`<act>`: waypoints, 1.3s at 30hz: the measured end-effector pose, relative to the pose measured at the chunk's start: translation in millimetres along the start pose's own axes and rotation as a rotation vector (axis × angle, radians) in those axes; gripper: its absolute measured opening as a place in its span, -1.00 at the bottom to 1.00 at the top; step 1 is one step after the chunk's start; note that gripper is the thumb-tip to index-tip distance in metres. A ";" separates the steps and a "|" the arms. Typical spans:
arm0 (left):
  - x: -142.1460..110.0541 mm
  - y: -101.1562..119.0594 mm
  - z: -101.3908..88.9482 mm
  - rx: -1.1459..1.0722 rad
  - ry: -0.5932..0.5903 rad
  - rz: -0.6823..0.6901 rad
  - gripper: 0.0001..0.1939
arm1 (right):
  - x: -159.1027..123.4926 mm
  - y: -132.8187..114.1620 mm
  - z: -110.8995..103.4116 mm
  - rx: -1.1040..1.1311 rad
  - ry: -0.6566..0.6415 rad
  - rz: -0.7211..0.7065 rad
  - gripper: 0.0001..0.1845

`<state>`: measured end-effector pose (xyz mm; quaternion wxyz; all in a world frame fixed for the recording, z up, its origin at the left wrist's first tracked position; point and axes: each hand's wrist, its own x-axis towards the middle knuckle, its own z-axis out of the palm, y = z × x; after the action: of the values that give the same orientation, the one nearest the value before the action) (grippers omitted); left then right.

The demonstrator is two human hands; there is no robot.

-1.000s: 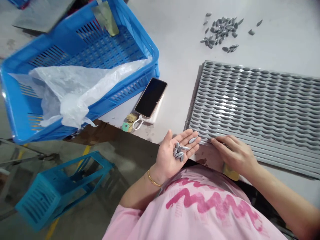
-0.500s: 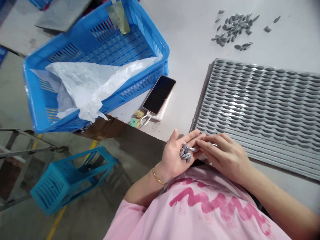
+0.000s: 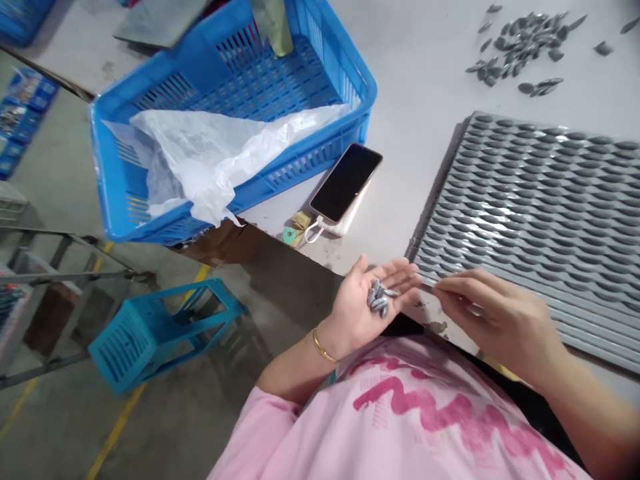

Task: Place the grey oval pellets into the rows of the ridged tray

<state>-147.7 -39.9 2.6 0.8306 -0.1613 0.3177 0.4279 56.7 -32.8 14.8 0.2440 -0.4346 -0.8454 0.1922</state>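
My left hand (image 3: 357,307) is held palm up with its fingers stretched out. Several small grey oval pieces (image 3: 379,297) lie loose in that palm. To its right, my right hand (image 3: 493,317) has thumb and fingertips pinched together by the near left edge of a grey tray (image 3: 530,200); whatever is between the fingertips is too small to make out. Rows of grey ovals like those in my palm cover the tray. A loose pile of the same grey ovals (image 3: 525,47) lies on the table beyond it.
A blue plastic crate (image 3: 100,180) with a crumpled clear bag (image 3: 200,143) stands at the left. Between crate and tray, a phone (image 3: 347,181) rests on a white block with a short cable. Below the table edge, a blue stool (image 3: 127,343) lies on its side on the floor.
My right hand has moved away from the left palm, to the right and to the tray's near edge. The left hand still carries the grey ovals. The whole view has shifted.
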 end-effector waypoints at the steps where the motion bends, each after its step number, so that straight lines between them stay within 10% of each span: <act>1: 0.6 3.6 -0.5 -0.006 0.033 0.063 -0.46 | -2.7 1.3 -0.3 0.007 0.023 0.047 -0.94; 6: 3.2 12.9 -7.8 -0.062 0.200 0.320 -0.74 | -17.7 10.0 3.6 0.100 0.061 0.232 -0.92; 20: 19.0 17.1 -9.9 0.030 0.182 0.343 -0.83 | -25.9 21.5 32.4 -0.093 0.165 0.083 -0.72; 31: 12.1 6.9 -35.4 0.821 0.063 0.304 -0.65 | -39.7 33.5 31.6 -0.278 0.020 -0.063 -0.72; 39: 15.1 -2.8 -37.6 0.748 0.086 0.245 -0.66 | -22.7 24.4 42.8 -0.209 0.072 -0.099 -0.71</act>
<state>-153.5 -52.6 -35.5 0.7610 0.1736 0.5028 0.3715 59.0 -43.1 -38.3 0.2366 -0.4220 -0.8720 0.0752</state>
